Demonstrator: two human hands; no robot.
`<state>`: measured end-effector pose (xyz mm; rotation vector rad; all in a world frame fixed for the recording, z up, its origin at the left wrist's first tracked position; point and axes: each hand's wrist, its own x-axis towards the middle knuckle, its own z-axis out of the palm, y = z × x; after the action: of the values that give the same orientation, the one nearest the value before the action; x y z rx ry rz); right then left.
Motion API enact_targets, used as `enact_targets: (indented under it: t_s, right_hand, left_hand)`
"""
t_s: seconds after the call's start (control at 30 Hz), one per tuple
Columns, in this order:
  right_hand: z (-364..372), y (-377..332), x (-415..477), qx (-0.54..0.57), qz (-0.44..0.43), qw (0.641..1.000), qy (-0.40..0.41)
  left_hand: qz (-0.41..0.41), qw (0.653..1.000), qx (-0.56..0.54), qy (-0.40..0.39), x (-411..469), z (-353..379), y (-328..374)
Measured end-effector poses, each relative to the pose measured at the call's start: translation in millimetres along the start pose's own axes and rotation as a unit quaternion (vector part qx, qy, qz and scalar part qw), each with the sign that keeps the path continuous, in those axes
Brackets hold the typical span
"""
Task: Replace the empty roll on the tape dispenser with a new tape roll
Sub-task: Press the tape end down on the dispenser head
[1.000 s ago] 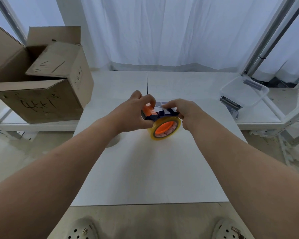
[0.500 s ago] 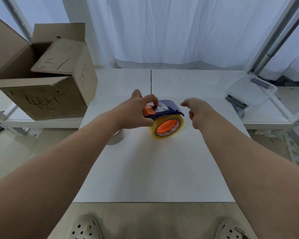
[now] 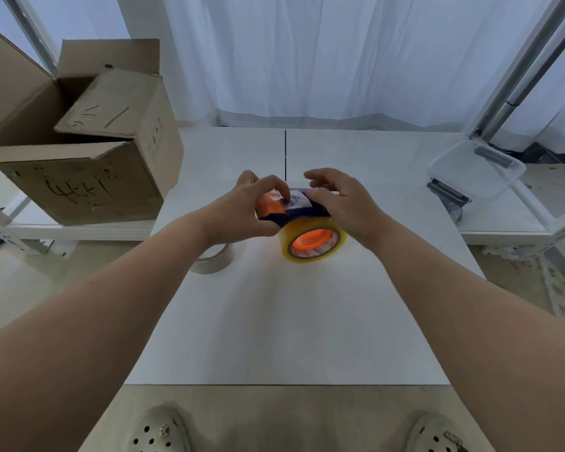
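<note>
A dark blue and orange tape dispenser [image 3: 292,207] sits above the middle of the white table [image 3: 284,321], with a full yellowish tape roll [image 3: 313,243] mounted around its orange hub. My left hand [image 3: 245,210] grips the dispenser's orange end, thumb below and fingers on top. My right hand [image 3: 340,200] rests on the dispenser's right side, its palm touching the blue body and the fingers spread above it. The empty cardboard roll [image 3: 214,261] lies flat on the table, partly hidden under my left forearm.
An open cardboard box [image 3: 79,151] stands on a low shelf at the left. A clear plastic container [image 3: 477,168] rests on the shelf at the right, beside metal frame posts [image 3: 519,70]. White curtains hang behind the table.
My right hand, which had let go and pulled away half a second ago, has come back onto the dispenser's right side. My left hand has kept its grip.
</note>
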<state>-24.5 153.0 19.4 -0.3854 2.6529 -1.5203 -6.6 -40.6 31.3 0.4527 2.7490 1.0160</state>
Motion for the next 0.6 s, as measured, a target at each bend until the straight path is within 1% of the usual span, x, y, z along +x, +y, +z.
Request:
enact_targets:
  t_s: [0.1, 0.13, 0.27, 0.4, 0.5, 0.6]
  right_hand:
    - [-3, -4, 3, -0.058, 0.016, 0.997, -0.04]
    - [-3, -7, 3, -0.047, 0.023, 0.998, -0.043]
    - [-4, -17, 5, 0.061, 0.083, 0.994, -0.026]
    - [-10, -26, 9, 0.121, 0.134, 0.983, -0.026]
    - [-8, -25, 10, 0.082, 0.13, 0.988, -0.017]
    - [-5, -20, 10, 0.005, 0.074, 0.997, -0.013]
  left_hand:
    - [0.019, 1.0, 0.013, -0.001, -2, 0, 0]
    - [0.021, 1.0, 0.014, -0.004, -2, 0, 0]
    - [0.025, 0.999, 0.025, -0.01, -1, 0, 0]
    - [0.027, 0.999, 0.04, -0.011, -1, -1, 0]
    - [0.029, 0.998, 0.05, -0.012, -1, -1, 1]
    - [0.026, 0.998, 0.058, -0.014, 1, -1, 5]
